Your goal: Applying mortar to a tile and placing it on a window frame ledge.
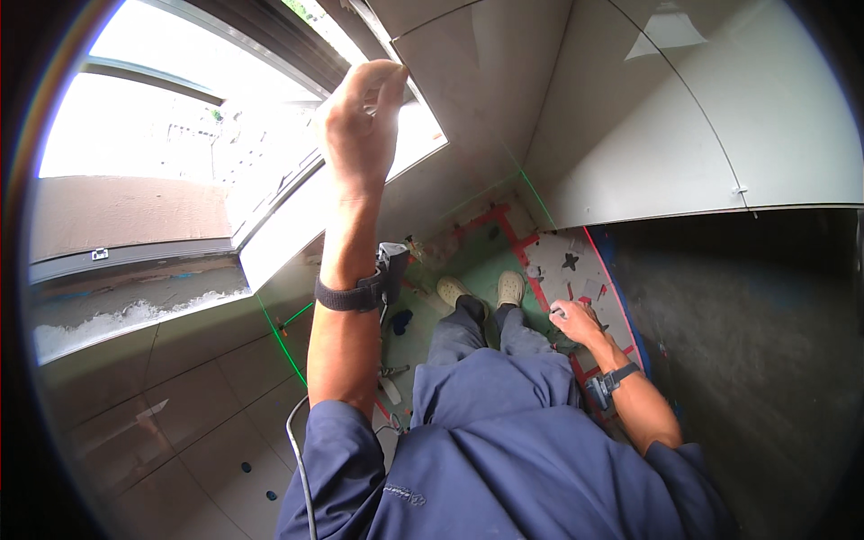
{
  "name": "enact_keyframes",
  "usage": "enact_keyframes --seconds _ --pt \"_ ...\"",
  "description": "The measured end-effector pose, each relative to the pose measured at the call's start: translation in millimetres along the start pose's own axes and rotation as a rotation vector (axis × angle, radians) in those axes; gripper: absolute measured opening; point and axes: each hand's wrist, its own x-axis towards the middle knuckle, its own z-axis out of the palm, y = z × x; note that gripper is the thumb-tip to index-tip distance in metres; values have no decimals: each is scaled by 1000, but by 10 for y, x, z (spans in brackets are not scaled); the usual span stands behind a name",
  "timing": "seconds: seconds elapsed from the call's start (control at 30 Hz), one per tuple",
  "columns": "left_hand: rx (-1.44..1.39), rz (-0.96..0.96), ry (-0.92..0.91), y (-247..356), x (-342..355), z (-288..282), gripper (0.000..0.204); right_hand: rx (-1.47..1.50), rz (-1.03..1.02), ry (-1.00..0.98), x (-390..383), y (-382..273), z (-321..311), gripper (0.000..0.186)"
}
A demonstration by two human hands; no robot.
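My left hand (360, 121) is raised beside the window opening, its fingers curled and thumb and fingertips pinched together. The fingertips meet the pale edge strip (416, 94) where the wall tile (477, 63) borders the window reveal. Whatever they pinch, if anything, is too small to make out. Lower down and to the right, my right hand (578, 322) hangs over the floor with its fingers curled closed. A small dark bit shows at its fingertips, but I cannot tell what it is. Both wrists carry strapped devices, and a grey cable (300, 441) runs along my left arm.
A bright window (171, 135) with a rough mortar sill (135, 310) lies at left. Large glossy tiles (702, 126) cover the wall ahead and right, above a dark bare wall (747, 333). Green laser lines cross the tiles. Red tape (522, 247) and debris mark the floor around my shoes.
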Motion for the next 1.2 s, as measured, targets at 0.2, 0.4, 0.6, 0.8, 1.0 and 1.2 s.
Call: enact_keyframes --seconds 0.2,0.4,0.6,0.8,1.0,1.2 --pt "-4 -81 -86 -282 -269 9 14 -25 65 -39 -77 -85 41 33" --pt "-104 -99 -116 -608 -377 96 15 -36 105 103 -217 -6 39 30" --pt "-411 -75 -236 -715 -270 76 15 -8 266 195 -490 -140 155 31" --pt "-407 220 -262 -937 184 -269 13 136 432 236 -486 -1082 850 33" --pt "-590 501 -258 -728 771 -438 12 170 412 305 -378 -1749 1397 34" --pt "-585 488 -347 -733 797 -293 11 184 531 397 -528 -1886 1590 33"
